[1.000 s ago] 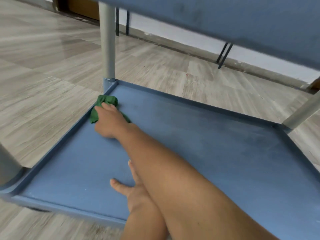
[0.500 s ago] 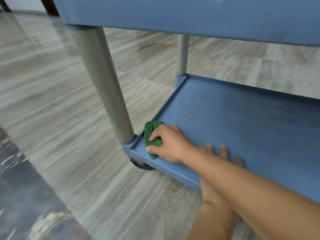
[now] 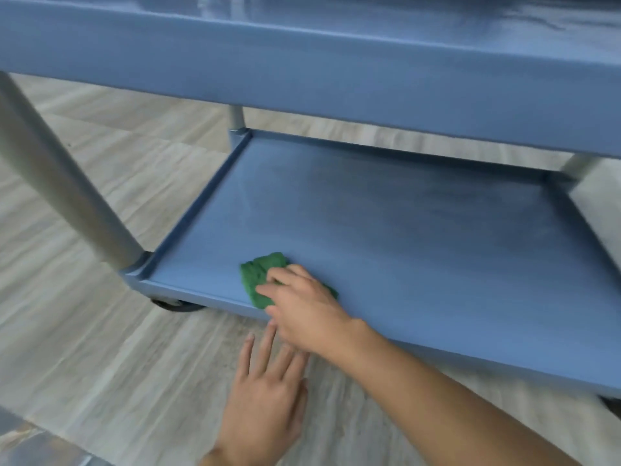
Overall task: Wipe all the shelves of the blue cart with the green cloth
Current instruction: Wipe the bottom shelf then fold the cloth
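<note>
The blue cart's bottom shelf fills the middle of the head view, with a higher blue shelf across the top. My right hand presses the bunched green cloth flat onto the bottom shelf near its front edge, left of centre. My left hand lies in front of the cart, fingers spread, below the right wrist; the wood floor is under it and I cannot tell if it touches.
A grey cart post rises at the near left corner, two more stand at the back and right. A black castor sits under the near left corner. Pale wood floor surrounds the cart; dark stone tile at bottom left.
My right hand swept the cloth from the shelf's far left corner to the near left corner, then rightwards along the front edge. My left hand came off the shelf to the floor side.
</note>
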`<state>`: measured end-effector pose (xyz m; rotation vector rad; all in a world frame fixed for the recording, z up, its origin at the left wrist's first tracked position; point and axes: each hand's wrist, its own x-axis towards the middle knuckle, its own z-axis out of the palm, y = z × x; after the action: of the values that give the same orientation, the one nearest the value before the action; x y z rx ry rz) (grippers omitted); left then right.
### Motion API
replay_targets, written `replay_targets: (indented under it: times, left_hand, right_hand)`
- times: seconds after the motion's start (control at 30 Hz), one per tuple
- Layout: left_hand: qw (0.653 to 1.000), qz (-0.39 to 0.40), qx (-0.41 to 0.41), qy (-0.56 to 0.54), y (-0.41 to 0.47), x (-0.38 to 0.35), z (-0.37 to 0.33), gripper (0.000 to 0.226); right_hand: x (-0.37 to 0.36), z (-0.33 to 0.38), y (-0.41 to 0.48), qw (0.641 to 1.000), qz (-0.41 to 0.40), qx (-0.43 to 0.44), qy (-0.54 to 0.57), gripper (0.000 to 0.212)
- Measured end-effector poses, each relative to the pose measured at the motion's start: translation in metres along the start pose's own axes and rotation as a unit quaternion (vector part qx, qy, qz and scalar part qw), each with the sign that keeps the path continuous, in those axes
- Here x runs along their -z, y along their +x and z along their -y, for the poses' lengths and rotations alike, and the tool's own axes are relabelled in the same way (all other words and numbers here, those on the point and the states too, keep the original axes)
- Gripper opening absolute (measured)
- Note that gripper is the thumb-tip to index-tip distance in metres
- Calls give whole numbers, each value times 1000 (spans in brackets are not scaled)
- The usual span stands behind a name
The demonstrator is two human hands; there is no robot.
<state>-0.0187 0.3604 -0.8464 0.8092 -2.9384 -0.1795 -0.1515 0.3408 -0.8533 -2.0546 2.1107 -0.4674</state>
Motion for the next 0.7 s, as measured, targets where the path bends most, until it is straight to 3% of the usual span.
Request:
replay_targets:
  times: [0.03,0.1,0.13,0.2,0.47,0.57,0.63,0.7]
  left_hand:
    - [997,-81,-3,-2,-9,-36,11,49]
    - [996,-86,0,-15,-35,-49,5,36]
    - [997,-50,9,-58,-26,-45,-3,29]
    - [991,-67,12,-113,-4,-42,-23,26]
    - [979,111,38,-169,12,-34,-94,34]
    - [969,138,41,-200,17,-31,-118,32]
    - [952,157,71,-254,23,-30,-132,31]
    - [905,183,120,-365,28,-28,-147,36]
  right_hand:
    - [7,-16,-25,1000,-9,-17,-6,35]
    - [22,-47,-76,998,-29,-52,-19,37]
    - [30,-63,-103,996,-38,-72,-35,37]
    - [44,-93,-155,990,-48,-114,-69,40]
    - [131,-193,-348,920,17,-376,-114,54]
    - [143,-203,-378,901,24,-421,-104,56]
    - [145,-194,-367,897,23,-431,-93,54]
    - [141,-176,-348,886,-30,-460,-41,47]
